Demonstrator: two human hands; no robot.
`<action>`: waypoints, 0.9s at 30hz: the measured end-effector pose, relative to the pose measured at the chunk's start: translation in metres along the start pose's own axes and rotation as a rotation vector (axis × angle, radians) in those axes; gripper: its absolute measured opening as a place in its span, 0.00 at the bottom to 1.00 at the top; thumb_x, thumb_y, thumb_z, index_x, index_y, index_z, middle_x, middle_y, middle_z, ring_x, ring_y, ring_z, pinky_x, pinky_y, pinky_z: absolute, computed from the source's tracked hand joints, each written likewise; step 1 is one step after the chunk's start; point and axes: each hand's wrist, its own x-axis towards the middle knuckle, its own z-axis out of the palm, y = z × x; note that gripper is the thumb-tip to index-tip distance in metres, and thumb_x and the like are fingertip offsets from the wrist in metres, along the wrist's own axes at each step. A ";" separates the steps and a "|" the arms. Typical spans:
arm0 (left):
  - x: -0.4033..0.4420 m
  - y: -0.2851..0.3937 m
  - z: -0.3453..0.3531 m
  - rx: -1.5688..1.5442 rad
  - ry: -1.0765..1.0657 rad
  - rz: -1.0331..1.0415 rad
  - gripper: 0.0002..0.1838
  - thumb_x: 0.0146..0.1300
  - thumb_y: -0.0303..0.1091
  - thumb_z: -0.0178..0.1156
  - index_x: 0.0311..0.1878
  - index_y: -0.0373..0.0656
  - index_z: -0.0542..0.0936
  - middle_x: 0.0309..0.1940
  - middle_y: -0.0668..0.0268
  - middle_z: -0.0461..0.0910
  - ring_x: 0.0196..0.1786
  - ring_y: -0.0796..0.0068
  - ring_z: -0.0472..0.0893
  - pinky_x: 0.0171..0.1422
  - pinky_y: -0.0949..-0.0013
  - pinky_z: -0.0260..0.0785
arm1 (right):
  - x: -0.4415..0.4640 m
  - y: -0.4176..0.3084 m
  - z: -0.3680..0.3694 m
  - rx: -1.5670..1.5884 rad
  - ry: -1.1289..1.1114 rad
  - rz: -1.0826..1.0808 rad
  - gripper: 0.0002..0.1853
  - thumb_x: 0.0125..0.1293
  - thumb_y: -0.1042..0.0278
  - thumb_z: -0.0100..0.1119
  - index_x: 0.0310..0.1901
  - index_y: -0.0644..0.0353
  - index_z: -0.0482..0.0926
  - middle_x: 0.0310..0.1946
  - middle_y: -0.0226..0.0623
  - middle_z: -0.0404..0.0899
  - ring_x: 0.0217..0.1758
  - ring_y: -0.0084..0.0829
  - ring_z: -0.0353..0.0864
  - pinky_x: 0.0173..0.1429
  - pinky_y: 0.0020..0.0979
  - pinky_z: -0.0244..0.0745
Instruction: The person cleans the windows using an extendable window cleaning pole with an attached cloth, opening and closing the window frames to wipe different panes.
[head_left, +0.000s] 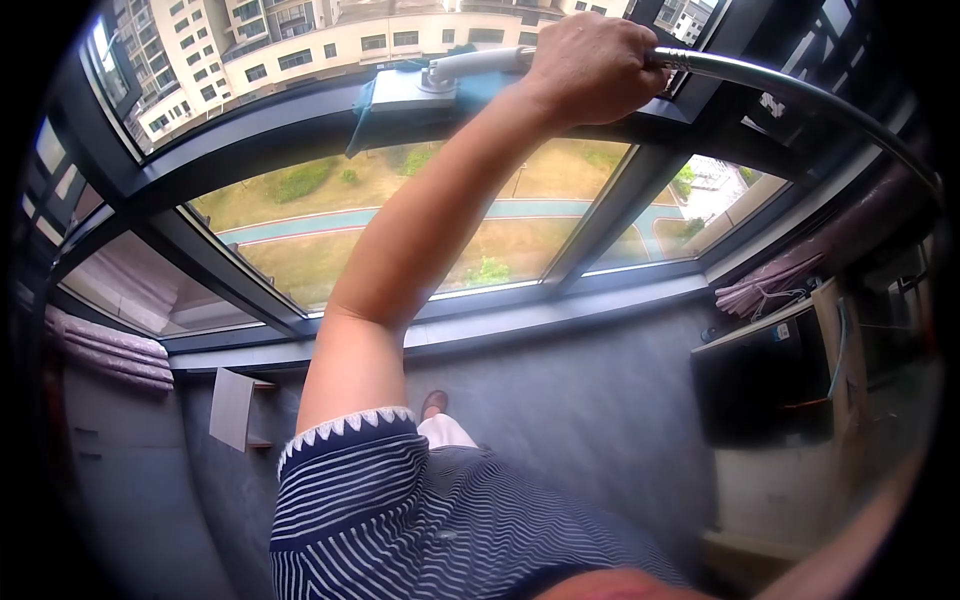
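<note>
My left hand (598, 70) reaches up and forward, its fingers wrapped round the handle of a flat mop. The mop's silver metal pole (780, 72) runs from the hand toward the right edge and bends out of sight in the lens's curve. On the other side of the hand, a light grey joint leads to the mop's flat white head (408, 90), which has a blue cloth (362, 118) under it. The head lies against the dark window frame (270, 120). Only my blurred right forearm (870, 525) shows at lower right; the right hand is out of view.
Large windows with dark frames curve around ahead, with buildings and grass outside. Gathered curtains (105, 350) hang at left, others (765, 285) at right. A dark screen (765, 385) stands at right. A small pale board (232, 408) rests near the grey floor (590, 400).
</note>
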 end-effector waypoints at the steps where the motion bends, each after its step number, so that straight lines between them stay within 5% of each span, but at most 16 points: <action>1: -0.003 -0.003 -0.018 -0.057 -0.107 -0.053 0.12 0.54 0.42 0.54 0.29 0.43 0.80 0.22 0.56 0.78 0.29 0.59 0.78 0.34 0.61 0.69 | 0.007 -0.004 0.010 -0.015 -0.028 -0.055 0.19 0.61 0.69 0.55 0.51 0.71 0.71 0.17 0.27 0.68 0.15 0.14 0.61 0.18 0.16 0.52; 3: -0.013 -0.010 -0.041 -0.090 -0.173 -0.091 0.12 0.55 0.39 0.53 0.29 0.38 0.77 0.23 0.52 0.77 0.29 0.55 0.78 0.35 0.59 0.68 | 0.020 -0.009 0.029 -0.019 -0.029 -0.158 0.19 0.62 0.70 0.54 0.51 0.72 0.71 0.17 0.28 0.69 0.16 0.14 0.61 0.19 0.16 0.52; 4: -0.014 -0.015 -0.051 -0.031 -0.260 -0.160 0.16 0.56 0.45 0.55 0.35 0.40 0.78 0.29 0.52 0.79 0.35 0.56 0.79 0.41 0.61 0.69 | 0.026 -0.011 0.038 -0.009 0.001 -0.206 0.18 0.62 0.70 0.54 0.51 0.72 0.71 0.17 0.28 0.69 0.16 0.14 0.61 0.19 0.16 0.52; 6: -0.027 -0.044 -0.056 0.084 -0.087 0.089 0.15 0.58 0.44 0.57 0.24 0.44 0.78 0.11 0.68 0.70 0.16 0.76 0.69 0.23 0.69 0.59 | 0.039 -0.014 0.050 0.064 -0.027 -0.293 0.17 0.61 0.71 0.54 0.50 0.72 0.72 0.18 0.30 0.70 0.16 0.14 0.61 0.19 0.15 0.52; 10: -0.054 -0.086 -0.099 0.164 -0.040 0.086 0.14 0.57 0.41 0.59 0.22 0.41 0.75 0.10 0.71 0.64 0.16 0.83 0.62 0.22 0.73 0.54 | 0.080 -0.029 0.077 0.141 -0.103 -0.456 0.15 0.61 0.72 0.54 0.49 0.69 0.74 0.19 0.33 0.73 0.15 0.15 0.62 0.18 0.14 0.53; 12: -0.068 -0.093 -0.124 0.252 -0.131 -0.157 0.13 0.52 0.42 0.57 0.25 0.41 0.77 0.17 0.58 0.74 0.25 0.59 0.75 0.32 0.62 0.65 | 0.097 -0.038 0.104 0.178 -0.097 -0.486 0.15 0.62 0.72 0.53 0.50 0.67 0.74 0.20 0.33 0.75 0.16 0.15 0.64 0.18 0.14 0.54; 16: -0.100 -0.130 -0.166 0.387 -0.135 -0.237 0.12 0.50 0.41 0.58 0.25 0.40 0.75 0.17 0.58 0.74 0.24 0.58 0.76 0.30 0.61 0.65 | 0.159 -0.046 0.151 0.018 -0.261 -0.503 0.18 0.63 0.66 0.51 0.55 0.60 0.71 0.28 0.36 0.78 0.26 0.20 0.76 0.30 0.19 0.75; 18: -0.117 -0.150 -0.182 0.512 -0.142 -0.200 0.11 0.46 0.37 0.59 0.21 0.40 0.71 0.16 0.55 0.71 0.25 0.55 0.74 0.29 0.61 0.64 | 0.172 -0.059 0.195 0.193 -0.173 -0.641 0.18 0.60 0.63 0.57 0.50 0.62 0.75 0.21 0.33 0.77 0.18 0.16 0.72 0.21 0.16 0.70; 22: -0.141 -0.175 -0.205 0.576 -0.085 -0.228 0.09 0.44 0.33 0.55 0.16 0.41 0.67 0.15 0.53 0.66 0.22 0.50 0.70 0.24 0.60 0.61 | 0.183 -0.090 0.254 0.329 -0.083 -0.713 0.16 0.57 0.61 0.61 0.46 0.58 0.79 0.32 0.36 0.82 0.29 0.23 0.76 0.35 0.26 0.70; 27: -0.168 -0.197 -0.228 0.704 -0.070 -0.216 0.12 0.44 0.33 0.57 0.14 0.41 0.67 0.15 0.55 0.69 0.24 0.53 0.73 0.26 0.58 0.62 | 0.185 -0.115 0.301 0.161 0.019 -0.823 0.16 0.60 0.53 0.54 0.48 0.47 0.78 0.29 0.37 0.81 0.30 0.33 0.79 0.37 0.32 0.73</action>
